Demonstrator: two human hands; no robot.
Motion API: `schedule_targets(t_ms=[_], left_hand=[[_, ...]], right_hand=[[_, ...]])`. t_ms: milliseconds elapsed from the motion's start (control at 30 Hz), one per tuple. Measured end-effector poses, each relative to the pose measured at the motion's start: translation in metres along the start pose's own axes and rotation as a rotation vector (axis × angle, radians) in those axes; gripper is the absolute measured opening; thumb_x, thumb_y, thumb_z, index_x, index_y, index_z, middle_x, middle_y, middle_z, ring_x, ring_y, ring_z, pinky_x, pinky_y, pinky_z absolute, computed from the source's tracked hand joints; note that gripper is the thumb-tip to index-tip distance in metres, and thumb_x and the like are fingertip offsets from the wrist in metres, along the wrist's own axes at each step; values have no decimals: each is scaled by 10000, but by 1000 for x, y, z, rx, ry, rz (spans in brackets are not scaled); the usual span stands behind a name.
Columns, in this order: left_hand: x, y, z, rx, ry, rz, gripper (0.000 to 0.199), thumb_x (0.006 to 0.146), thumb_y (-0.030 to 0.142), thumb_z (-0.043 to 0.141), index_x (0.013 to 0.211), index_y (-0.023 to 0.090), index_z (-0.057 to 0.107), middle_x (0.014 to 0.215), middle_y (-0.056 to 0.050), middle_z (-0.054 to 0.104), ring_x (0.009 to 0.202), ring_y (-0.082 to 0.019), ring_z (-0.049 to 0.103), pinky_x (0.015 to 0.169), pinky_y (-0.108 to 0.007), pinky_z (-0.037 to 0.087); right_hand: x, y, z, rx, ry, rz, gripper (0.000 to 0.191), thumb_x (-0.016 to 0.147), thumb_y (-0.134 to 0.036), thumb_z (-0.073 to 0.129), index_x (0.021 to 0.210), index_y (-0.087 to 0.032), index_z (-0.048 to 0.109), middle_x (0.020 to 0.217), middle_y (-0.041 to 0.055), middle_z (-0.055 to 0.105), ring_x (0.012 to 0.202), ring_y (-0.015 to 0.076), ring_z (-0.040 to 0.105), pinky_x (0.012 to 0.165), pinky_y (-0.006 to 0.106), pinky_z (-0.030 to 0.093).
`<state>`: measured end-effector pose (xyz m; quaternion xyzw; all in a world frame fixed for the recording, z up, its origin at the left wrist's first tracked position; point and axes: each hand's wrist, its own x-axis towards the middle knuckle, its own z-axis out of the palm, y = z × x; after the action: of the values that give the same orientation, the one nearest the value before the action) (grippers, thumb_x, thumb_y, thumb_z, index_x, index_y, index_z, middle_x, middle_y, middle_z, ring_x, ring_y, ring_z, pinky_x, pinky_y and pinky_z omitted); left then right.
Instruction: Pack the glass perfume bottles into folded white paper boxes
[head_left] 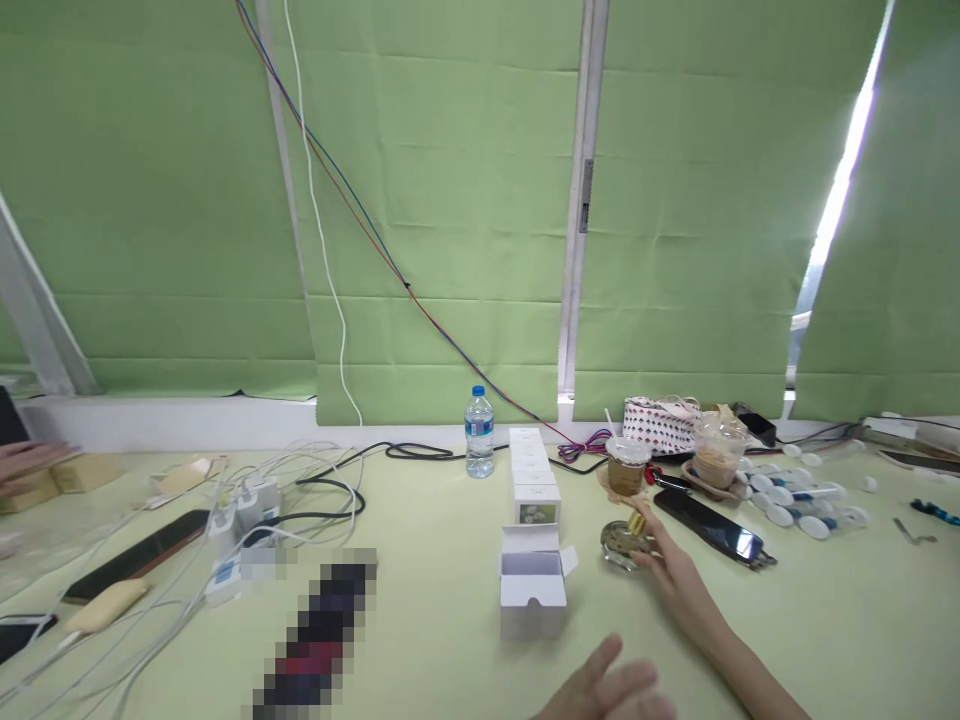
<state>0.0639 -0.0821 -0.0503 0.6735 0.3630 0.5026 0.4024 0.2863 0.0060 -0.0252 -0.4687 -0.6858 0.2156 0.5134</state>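
Note:
My right hand (pixel 673 570) reaches over the table at the right of centre, its fingers and thumb around a small clear glass bottle with a gold cap (pixel 621 543). The bottle is tilted, close to the tabletop; whether it touches the surface I cannot tell. My left hand (pixel 607 692) is at the bottom edge, slightly blurred, fingers apart and holding nothing. Ahead of it stands an open white box (pixel 532 618), its lid and side flap folded back. Behind that box runs a row of closed white boxes (pixel 534 475).
A water bottle (pixel 479 435) stands by the window ledge. Two drink cups (pixel 628 468), a black phone (pixel 709 525) and several white-capped tubes (pixel 795 500) are at right. White cables, a power strip (pixel 244 520) and phones fill the left; another person's hand (pixel 30 460) is there.

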Motion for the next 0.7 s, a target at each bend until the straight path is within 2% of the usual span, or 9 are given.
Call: schedule_targets(t_ms=[67,167,200,267,333,433,500,600,700], left_hand=[[-12,-4,-40,29,55,-8,461,679,366,676,1131,376,586,1061,-37,670,1099,-305,590,872,-496,520],[-14,-3,-90,184,45,147,426,624,366,725,1022,440,591,1008,10,661,1035,-291,612,898,-528,502],[-11,-1,-101,215,75,212,428,616,334,739,1003,433,587,1042,12,642,1070,-291,592,952,-546,460],[-2,7,-114,350,247,405,496,663,252,721,1102,383,529,1206,-37,553,1194,-313,502,1015,-597,373],[8,17,-116,486,365,510,627,691,222,724,1233,318,422,1322,-111,438,1293,-350,382,1019,-621,347],[17,25,-108,502,268,417,793,611,251,814,1269,284,373,1339,-141,400,1320,-374,328,997,-568,405],[19,26,-101,409,180,301,739,618,176,793,1235,280,399,1335,-122,412,1272,-340,409,968,-501,454],[17,25,-94,254,104,167,579,694,40,637,1188,254,423,1276,-83,505,1127,-253,545,917,-409,488],[14,27,-90,207,104,87,519,698,28,599,1144,239,440,1183,-50,599,1021,-221,598,887,-366,486]], right_hand=[[-1,-13,2,136,71,20,633,846,-335,559,1428,-359,310,1458,46,399,1095,259,612,867,411,540],[-2,-42,10,347,163,5,663,838,-359,610,1422,-368,295,1524,75,243,994,248,655,754,374,590],[-2,-52,15,406,192,-17,663,833,-352,627,1415,-366,308,1511,85,261,975,246,661,741,373,594],[-3,-71,27,482,195,-78,666,832,-338,643,1412,-357,316,1461,100,345,946,244,670,736,380,596],[-2,-85,42,467,165,-131,649,845,-324,634,1415,-335,324,1413,108,415,949,241,668,758,381,590],[2,-101,61,348,113,-263,563,871,-283,600,1388,-317,380,1337,91,509,963,221,659,789,350,581],[4,-108,69,268,77,-393,487,888,-243,568,1350,-314,433,1263,74,571,982,216,651,809,338,573],[4,-114,74,171,30,-528,440,898,-190,529,1315,-317,473,1174,67,621,1031,230,633,821,339,565],[-1,-113,75,101,2,-582,458,893,-152,514,1312,-335,473,1152,73,631,1047,245,624,824,356,557]])
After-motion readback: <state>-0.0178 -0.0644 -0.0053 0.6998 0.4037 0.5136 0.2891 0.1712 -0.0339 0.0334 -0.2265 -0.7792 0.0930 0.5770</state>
